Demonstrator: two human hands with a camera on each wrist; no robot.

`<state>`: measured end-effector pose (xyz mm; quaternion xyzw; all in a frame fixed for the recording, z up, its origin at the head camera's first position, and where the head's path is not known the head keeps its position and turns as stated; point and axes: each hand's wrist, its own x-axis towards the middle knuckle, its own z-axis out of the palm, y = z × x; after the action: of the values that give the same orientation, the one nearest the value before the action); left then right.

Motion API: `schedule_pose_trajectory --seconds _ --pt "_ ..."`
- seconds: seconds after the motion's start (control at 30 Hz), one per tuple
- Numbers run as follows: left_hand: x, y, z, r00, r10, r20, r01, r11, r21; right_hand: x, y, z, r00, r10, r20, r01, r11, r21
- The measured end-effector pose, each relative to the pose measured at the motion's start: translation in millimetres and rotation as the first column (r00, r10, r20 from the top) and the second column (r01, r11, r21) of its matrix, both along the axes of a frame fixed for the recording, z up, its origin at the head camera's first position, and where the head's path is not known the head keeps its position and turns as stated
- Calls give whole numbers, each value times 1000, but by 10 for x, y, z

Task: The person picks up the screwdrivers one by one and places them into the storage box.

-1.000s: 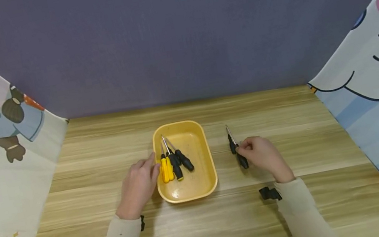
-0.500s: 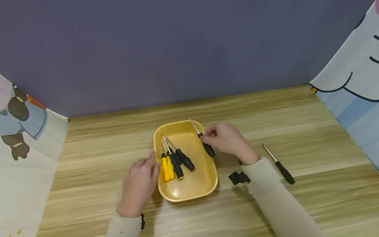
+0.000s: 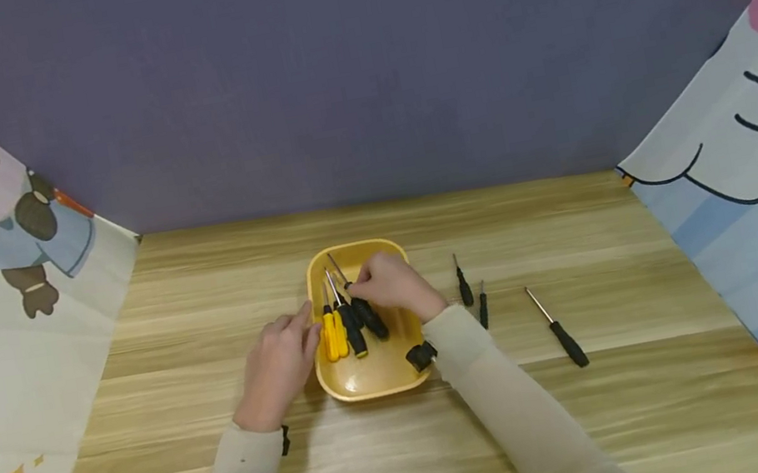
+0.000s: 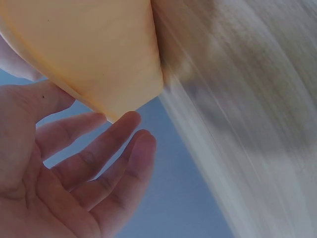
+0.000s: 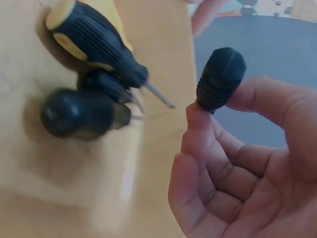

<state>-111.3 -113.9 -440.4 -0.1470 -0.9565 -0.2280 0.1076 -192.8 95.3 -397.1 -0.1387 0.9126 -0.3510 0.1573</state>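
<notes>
My right hand (image 3: 390, 281) pinches a black-handled screwdriver (image 5: 220, 77) between thumb and fingers, over the inside of the yellow tray (image 3: 380, 394). In the head view its shaft slants up and left beyond the fingers. Beneath lie several screwdrivers, among them two with yellow handles (image 3: 331, 338) and a black one with a yellow end (image 5: 91, 37). My left hand (image 3: 279, 368) rests at the tray's left rim, thumb and index fingertip over the edge. The left wrist view shows its other fingers (image 4: 111, 163) loosely extended beside the outer wall.
Two small black screwdrivers (image 3: 464, 286) lie on the wooden table (image 3: 679, 386) right of the tray. Farther right is a longer black-handled screwdriver (image 3: 567, 343). A dark back wall (image 3: 350, 72) and printed side panels enclose the table.
My right hand has picked the screwdriver up from the table and carried it left into the tray. The two small screwdrivers on the table now show fully. My left hand stays put.
</notes>
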Motion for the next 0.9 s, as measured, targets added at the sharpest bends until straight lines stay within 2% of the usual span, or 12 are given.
schedule_pose_trajectory --seconds 0.27,0.5,0.9 --pt "-2 9 -10 1000 -1 -3 1 1000 -4 -43 -117 -153 995 -47 93 39 996 84" --pt "1 41 -29 1000 4 -5 -4 1000 -2 -39 -94 -241 995 -52 82 39 988 150" --pt "0 50 -29 1000 0 -10 0 1000 -1 -17 -66 -153 997 -33 68 21 984 177"
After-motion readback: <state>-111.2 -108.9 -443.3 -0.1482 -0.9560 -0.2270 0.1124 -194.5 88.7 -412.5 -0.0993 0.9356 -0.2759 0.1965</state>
